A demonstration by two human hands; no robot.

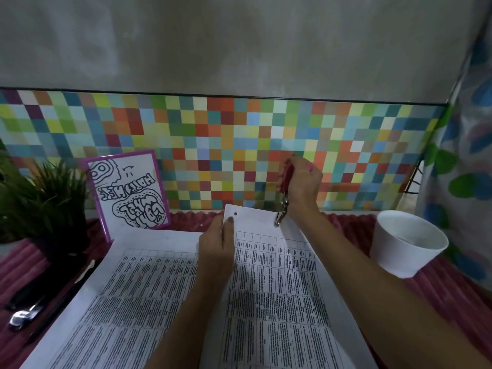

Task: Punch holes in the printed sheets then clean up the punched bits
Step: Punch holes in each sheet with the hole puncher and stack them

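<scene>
Printed sheets [149, 302] carry illegibly small tables; right hand [302, 182] grips red punch [287, 174].

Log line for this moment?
left hand: pinches printed sheet's far edge | right hand: grips hole punch, head on that edge | done: one hole, far-left corner | white cup: at right

The ribbed pink cloth surface [439, 302] carries white printed sheets [133, 302] beneath the fingers [229, 230], and a white round cup [404, 243] to their right.
</scene>
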